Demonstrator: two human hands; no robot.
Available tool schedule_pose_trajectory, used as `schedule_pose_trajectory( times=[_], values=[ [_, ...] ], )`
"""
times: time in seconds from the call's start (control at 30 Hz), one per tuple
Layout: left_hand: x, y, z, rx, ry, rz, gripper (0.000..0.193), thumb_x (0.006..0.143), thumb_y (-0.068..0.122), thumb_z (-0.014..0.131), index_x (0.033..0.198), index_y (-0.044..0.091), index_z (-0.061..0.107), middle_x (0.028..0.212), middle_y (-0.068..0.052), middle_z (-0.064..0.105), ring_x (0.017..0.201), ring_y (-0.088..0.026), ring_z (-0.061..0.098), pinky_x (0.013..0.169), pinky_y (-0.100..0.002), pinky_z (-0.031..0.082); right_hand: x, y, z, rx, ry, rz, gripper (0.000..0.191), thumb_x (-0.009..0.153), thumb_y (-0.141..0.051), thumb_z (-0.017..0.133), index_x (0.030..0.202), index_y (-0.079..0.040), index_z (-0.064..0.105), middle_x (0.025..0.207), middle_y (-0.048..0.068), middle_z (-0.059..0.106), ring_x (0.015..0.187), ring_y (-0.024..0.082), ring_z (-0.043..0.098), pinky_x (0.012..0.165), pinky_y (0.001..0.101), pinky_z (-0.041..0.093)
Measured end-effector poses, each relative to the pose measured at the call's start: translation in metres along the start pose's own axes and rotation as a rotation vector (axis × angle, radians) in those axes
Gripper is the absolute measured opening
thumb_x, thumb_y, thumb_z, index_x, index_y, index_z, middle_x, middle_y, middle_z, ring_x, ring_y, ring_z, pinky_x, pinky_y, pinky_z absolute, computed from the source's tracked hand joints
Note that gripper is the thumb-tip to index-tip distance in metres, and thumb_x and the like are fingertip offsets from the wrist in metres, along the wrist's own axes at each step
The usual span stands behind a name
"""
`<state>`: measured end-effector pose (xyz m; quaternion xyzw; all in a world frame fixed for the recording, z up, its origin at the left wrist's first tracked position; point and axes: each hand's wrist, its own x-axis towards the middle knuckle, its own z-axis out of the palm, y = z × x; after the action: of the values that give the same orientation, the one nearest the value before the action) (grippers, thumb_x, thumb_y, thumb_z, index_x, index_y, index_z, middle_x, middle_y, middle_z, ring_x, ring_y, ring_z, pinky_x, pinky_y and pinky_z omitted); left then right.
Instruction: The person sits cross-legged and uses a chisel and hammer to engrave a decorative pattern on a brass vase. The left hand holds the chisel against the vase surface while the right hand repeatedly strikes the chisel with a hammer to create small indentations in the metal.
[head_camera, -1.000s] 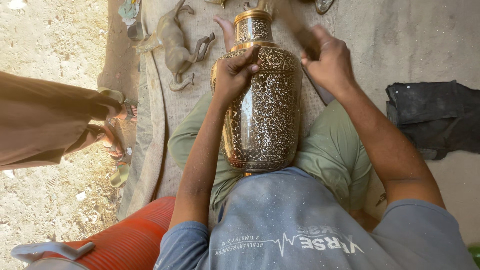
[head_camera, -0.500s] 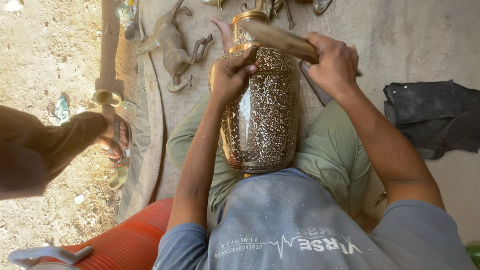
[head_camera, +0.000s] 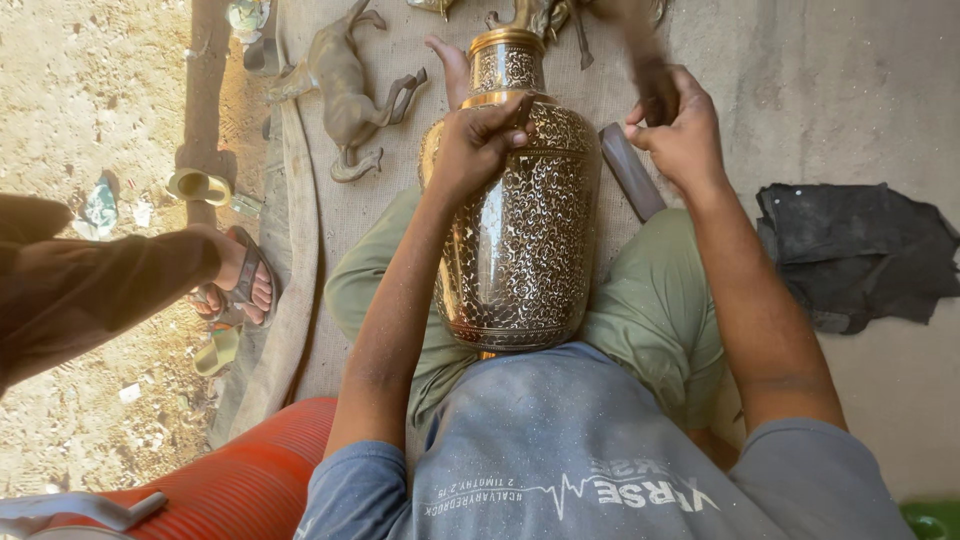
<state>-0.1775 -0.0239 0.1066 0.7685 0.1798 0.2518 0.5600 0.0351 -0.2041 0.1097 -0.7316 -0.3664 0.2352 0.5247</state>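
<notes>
Resting on my lap, the engraved brass vase (head_camera: 515, 215) points its long axis away from me, my left hand (head_camera: 475, 145) pressing a small tool (hardly visible) against its shoulder, my right hand (head_camera: 680, 130) clenched around a blurred wooden mallet (head_camera: 640, 50) just above.

A tall engraved brass vase (head_camera: 520, 200) fills the seated person's lap, blocking the middle between both arms. The left hand (head_camera: 478, 145) presses on its shoulder; the right hand (head_camera: 680, 130) grips a blurred wooden tool (head_camera: 640, 50) just beside the neck. Open room lies on the bare concrete floor (head_camera: 800, 90) to the right, short of a dark cloth (head_camera: 850, 250). To the left, a metal animal figure (head_camera: 345, 90) and another person's sandalled foot (head_camera: 240, 285) crowd the mat's edge.
</notes>
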Motion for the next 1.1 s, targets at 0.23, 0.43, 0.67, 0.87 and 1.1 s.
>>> schedule_pose_trajectory(
  times=[0.23,0.43,0.67,0.87,1.1],
  values=[
    [0.007,-0.005,-0.002,0.007,-0.042,-0.075,0.021,0.094,0.009,0.07,0.113,0.012,0.079,0.085,-0.002,0.08,0.067,-0.007,0.068,0.061,-0.027,0.059,-0.005,-0.01,0.009,0.127,0.039,0.003,0.041,0.075,-0.001,0.073,0.11,-0.021,0.065,0.095,-0.006,0.071,0.087,0.01,0.069,0.086,0.0388,0.059],
    [-0.01,-0.008,-0.008,0.006,0.054,-0.124,0.018,0.09,0.01,0.075,0.108,0.01,0.079,0.077,-0.002,0.077,0.061,-0.007,0.065,0.057,-0.028,0.056,-0.009,-0.013,0.004,-0.607,-0.061,0.099,0.027,0.083,-0.01,0.077,0.108,-0.018,0.07,0.095,0.004,0.077,0.088,0.021,0.072,0.077,0.0411,0.054],
    [-0.021,-0.015,-0.006,0.003,0.168,-0.028,0.012,0.089,0.008,0.079,0.101,0.009,0.081,0.073,0.001,0.077,0.062,-0.005,0.066,0.059,-0.026,0.055,-0.002,-0.004,0.019,-0.773,-0.086,0.019,0.038,0.091,-0.009,0.073,0.125,-0.022,0.065,0.1,0.008,0.075,0.084,0.023,0.071,0.076,0.0425,0.055],
    [-0.02,-0.02,-0.006,0.027,0.177,0.058,0.011,0.089,0.007,0.079,0.099,0.007,0.08,0.075,-0.002,0.078,0.065,-0.005,0.065,0.062,-0.026,0.053,0.025,-0.013,0.013,-0.299,-0.162,-0.158,0.043,0.092,-0.004,0.071,0.129,-0.024,0.061,0.101,0.001,0.072,0.09,0.013,0.071,0.085,0.039,0.059],
    [-0.019,-0.025,-0.007,0.02,0.172,0.068,0.014,0.088,0.008,0.078,0.102,0.008,0.08,0.079,-0.002,0.079,0.065,-0.005,0.067,0.063,-0.026,0.055,0.028,-0.021,0.016,-0.62,-0.177,-0.167,0.048,0.089,0.006,0.07,0.128,-0.02,0.064,0.094,0.0,0.072,0.081,0.013,0.069,0.08,0.0393,0.057]
  ],
)
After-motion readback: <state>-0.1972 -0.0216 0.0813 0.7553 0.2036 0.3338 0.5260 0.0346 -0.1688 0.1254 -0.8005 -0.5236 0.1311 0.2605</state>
